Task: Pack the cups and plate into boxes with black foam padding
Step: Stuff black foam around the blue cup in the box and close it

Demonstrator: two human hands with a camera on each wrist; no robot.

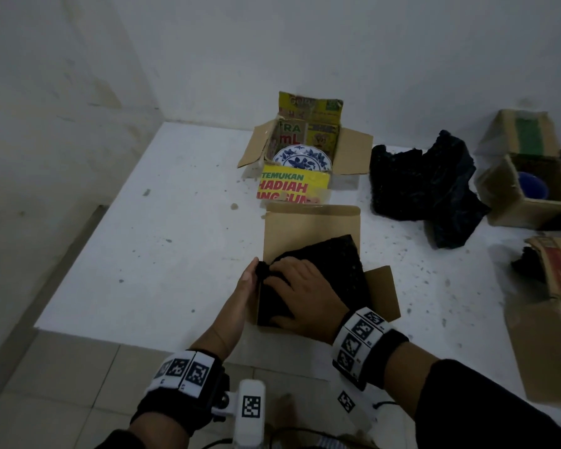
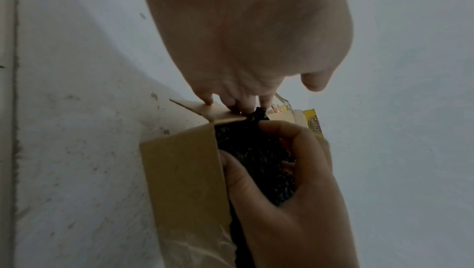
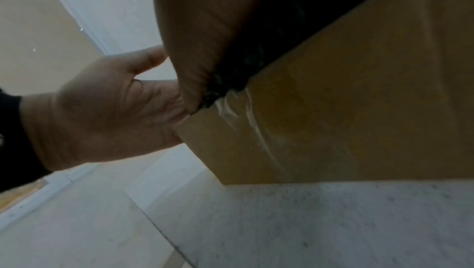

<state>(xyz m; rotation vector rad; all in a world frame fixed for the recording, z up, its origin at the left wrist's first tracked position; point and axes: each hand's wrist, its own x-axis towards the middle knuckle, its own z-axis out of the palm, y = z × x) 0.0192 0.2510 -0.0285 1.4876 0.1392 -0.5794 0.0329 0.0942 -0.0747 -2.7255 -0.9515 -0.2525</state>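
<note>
While the left hand [image 1: 245,286] lies flat against the box [image 1: 311,228], fingers straight, the right hand [image 1: 300,291] pinches black foam [image 1: 337,260] inside it; the plate [image 1: 302,159] sits in the far box [image 1: 350,150].

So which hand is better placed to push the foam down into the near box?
Right: the right hand already lies on the foam, while the left hand rests flat against the box side.

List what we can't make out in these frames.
- Near box contents: head view, covered by the black foam and right hand.
- Left hand fingertips: head view, behind the box wall.
- Right-side boxes: cut off by the frame edge; only a blue rim shows.
- Right wrist view: box wall fills it, interior dark.
- Plate: near edge behind a yellow flap.
</note>
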